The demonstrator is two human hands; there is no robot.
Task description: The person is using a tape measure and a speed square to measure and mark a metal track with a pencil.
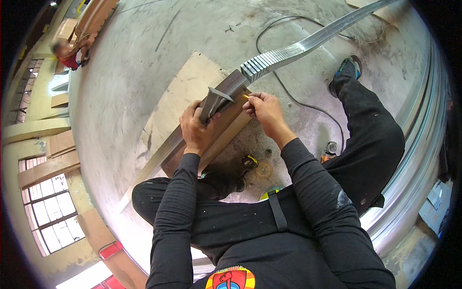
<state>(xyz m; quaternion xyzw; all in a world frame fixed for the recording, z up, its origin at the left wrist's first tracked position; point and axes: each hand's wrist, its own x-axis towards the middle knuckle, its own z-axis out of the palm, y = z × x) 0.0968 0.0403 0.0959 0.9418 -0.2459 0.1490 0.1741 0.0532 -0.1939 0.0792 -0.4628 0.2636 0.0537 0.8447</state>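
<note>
My left hand is closed around a grey metal angle square, pressed on top of a long grey metal bar. My right hand pinches a yellow pencil, its tip close to the bar's far end, just right of the square. Whether the tip touches the metal I cannot tell. Beneath the bar is a brown block-like support. Just beyond the bar's end lies a bundle of silver metal profiles, their ends in a row, stretching to the far right.
A pale board lies on the concrete floor. A black cable curves along the right. By my legs are a tape measure, a round disc and an orange power tool. Long metal lengths line the right side. Another person is far left.
</note>
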